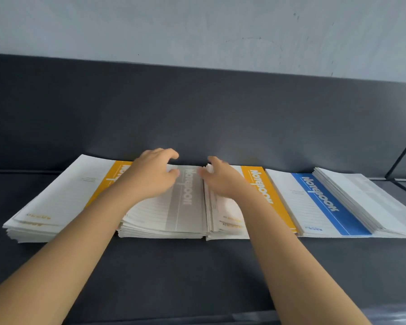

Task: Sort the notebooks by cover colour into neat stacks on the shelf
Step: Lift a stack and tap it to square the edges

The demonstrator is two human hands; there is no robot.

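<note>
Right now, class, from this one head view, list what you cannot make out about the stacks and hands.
Head view:
Rightmost stack: cover colour; pale faces up, cut by the right edge.
Right hand: grip unclear, motion blur.
Left hand: grip unclear, curled over the grey stack at its far end.
Blue stack: corner print too small.

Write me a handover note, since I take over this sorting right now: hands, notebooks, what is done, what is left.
Left hand curls over the grey stack at its far end; right hand is at the second orange stack, left edge. Blurred: grips unclear.
On the shelf, left to right: first orange stack, grey, second orange, blue stack, then a pale pile overlapping it.
Done: four stacks each show one colour on top.
Left: probably merge the oranges, sort the pale pile, square edges.
</note>
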